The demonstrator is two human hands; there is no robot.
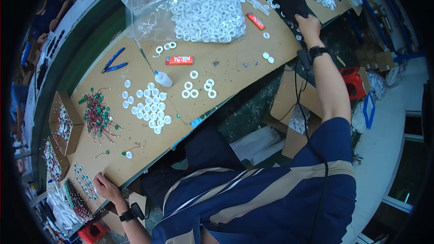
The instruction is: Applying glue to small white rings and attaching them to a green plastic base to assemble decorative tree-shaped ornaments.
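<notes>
My left hand [107, 188] rests at the table's near edge on the left, fingers curled in. Whatever it may hold is too small to make out. Beside it lies a group of small round pieces [85, 180] with thin wires. My right arm stretches far to the right. There my right hand [309, 27] is closed at the edge of a black cloth [291, 2] with white pieces scattered on it. Between the hands, white round caps [151, 106] and white rings [194, 93] are spread on the brown table [235, 63].
A clear bag of white rings [208, 16] lies at the back. Nearby are a red lighter [179, 60], another red lighter [256, 21], blue-handled pliers [113, 61] and a needle-tipped bottle [163, 79]. Green wired parts [99, 115] are heaped left, beside a cardboard tray [68, 126].
</notes>
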